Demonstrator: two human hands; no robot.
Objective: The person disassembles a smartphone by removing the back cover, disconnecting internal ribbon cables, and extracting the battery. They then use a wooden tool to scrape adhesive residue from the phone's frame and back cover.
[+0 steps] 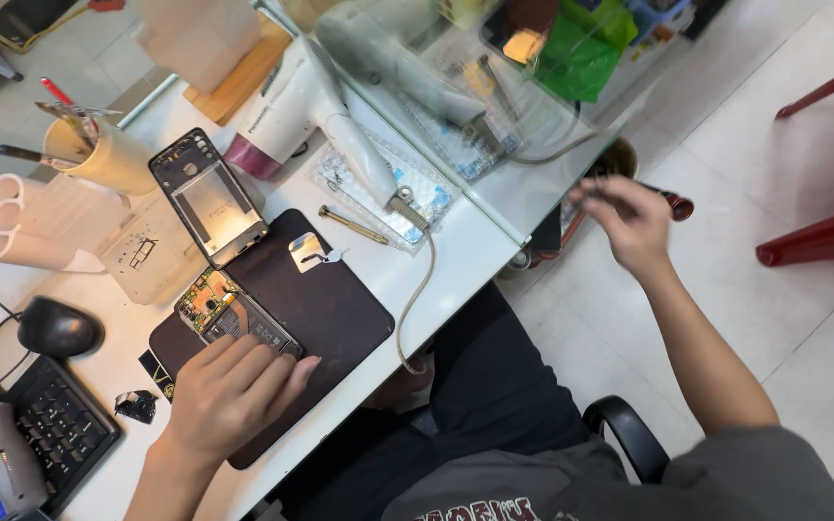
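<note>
On the dark mat point(340, 309), the left hand point(234, 386) lies flat, fingers loosely spread, pressing the opened phone point(229, 314); off the table edge, the right hand point(629, 217) grips a red-tipped tool point(676, 204), blurred

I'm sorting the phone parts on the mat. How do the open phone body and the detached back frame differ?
The phone body lies flat on the dark mat, circuit board exposed, with the left hand resting on its lower end. The back frame is untouched, mostly off the mat, and shows a pale plate rather than circuitry. Both are dark-edged rectangles of similar size.
</note>
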